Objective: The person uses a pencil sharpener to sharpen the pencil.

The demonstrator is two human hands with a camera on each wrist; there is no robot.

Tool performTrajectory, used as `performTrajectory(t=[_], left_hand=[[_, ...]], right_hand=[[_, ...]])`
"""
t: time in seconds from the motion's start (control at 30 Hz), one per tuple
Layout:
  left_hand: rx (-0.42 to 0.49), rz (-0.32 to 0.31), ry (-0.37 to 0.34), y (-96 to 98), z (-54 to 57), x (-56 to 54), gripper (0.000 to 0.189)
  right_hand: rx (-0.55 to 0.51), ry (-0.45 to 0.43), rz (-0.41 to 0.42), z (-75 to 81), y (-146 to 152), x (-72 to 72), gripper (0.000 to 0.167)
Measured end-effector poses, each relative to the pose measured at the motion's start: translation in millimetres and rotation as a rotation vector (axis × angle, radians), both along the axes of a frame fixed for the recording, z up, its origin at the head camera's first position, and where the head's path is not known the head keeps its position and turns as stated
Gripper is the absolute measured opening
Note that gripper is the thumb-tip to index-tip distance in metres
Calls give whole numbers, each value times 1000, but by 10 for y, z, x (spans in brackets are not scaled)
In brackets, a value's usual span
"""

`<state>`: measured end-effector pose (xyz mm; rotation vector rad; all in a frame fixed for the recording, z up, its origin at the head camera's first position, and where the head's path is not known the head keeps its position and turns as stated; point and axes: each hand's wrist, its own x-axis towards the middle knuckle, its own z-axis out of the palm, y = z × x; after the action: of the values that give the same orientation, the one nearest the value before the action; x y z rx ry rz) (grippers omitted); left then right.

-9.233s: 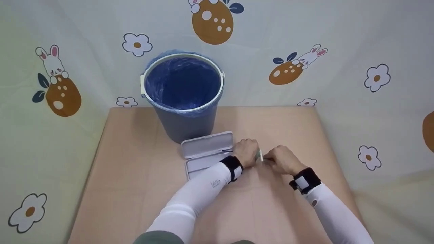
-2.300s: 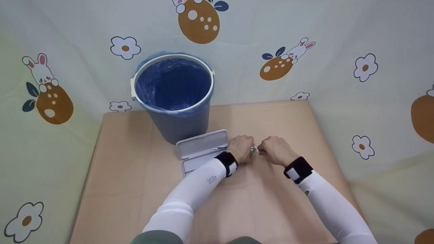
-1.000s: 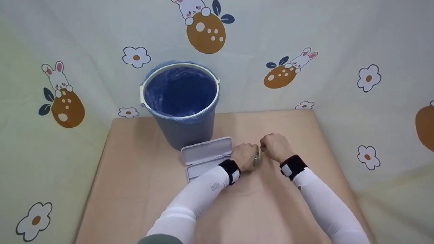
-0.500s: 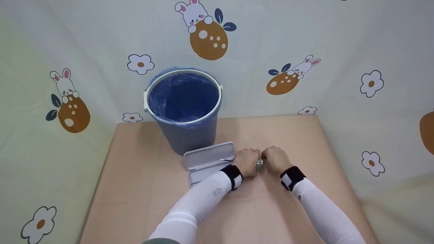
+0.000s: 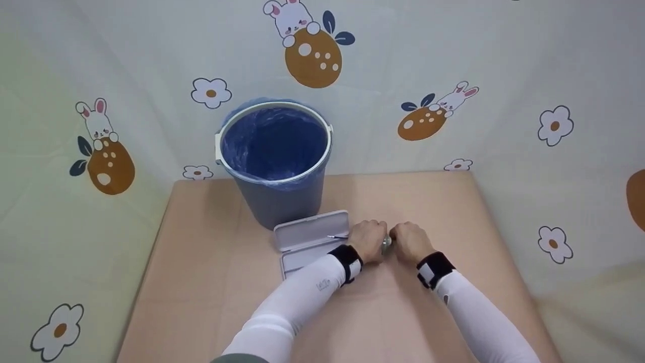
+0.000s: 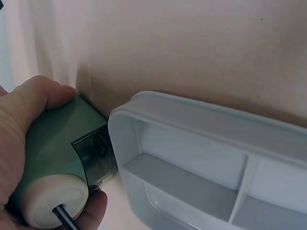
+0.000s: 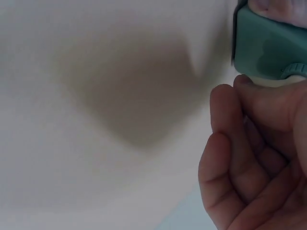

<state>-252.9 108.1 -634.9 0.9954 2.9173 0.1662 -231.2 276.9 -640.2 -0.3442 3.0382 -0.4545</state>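
My left hand (image 5: 369, 240) grips a green pencil sharpener (image 6: 57, 139) with a round cream front and a dark clear shavings drawer (image 6: 98, 153). A dark pencil (image 6: 64, 218) sticks out of the hole in that front; its light-coloured end points left in the head view. My right hand (image 5: 412, 242) is close against the sharpener's other end, fingers curled and thumb against the index finger, pinching the crank. Those fingers mostly hide the crank; a strip of cream shows behind them in the right wrist view. Left of the left hand lies an open grey pencil case (image 5: 311, 231).
Behind the pencil case stands a grey-blue bin (image 5: 282, 206) with a white rim and blue liner. The case has divided compartments (image 6: 192, 184) and partly lies under the left forearm. A patterned curtain (image 5: 373, 60) surrounds the peach-covered table (image 5: 201, 262).
My right hand has shifted up and down around the sharpener's end, most recently slightly down. The left hand keeps its grip beside the case. The head view has shifted a little.
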Motion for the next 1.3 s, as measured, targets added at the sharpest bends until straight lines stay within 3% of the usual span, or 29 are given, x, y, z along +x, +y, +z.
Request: performTrajectory(t=[0.2,0.43,0.63,0.87,1.0,1.17,1.3], left_hand=[[10,12,-18,27,-16,18,55],[29,24,-31,64,-25,35,52],[29,41,-17,74,2,43,45],[59,49,-15,34,-30,51,38],[95,62,30,4,-70,23,35],[127,71,120,44,-299,-75,31],[131,67,98,72,-288,-57,32]], right_hand=[[3,-81,-38,22,-22,73,20],[-7,-80,-44,7,-10,160,25],[-31,-100,-4,45,0,250,31],[12,-26,80,138,-39,403,30],[1,-1,114,225,-62,438,27],[7,14,132,298,-60,449,18],[16,32,196,333,0,446,18]])
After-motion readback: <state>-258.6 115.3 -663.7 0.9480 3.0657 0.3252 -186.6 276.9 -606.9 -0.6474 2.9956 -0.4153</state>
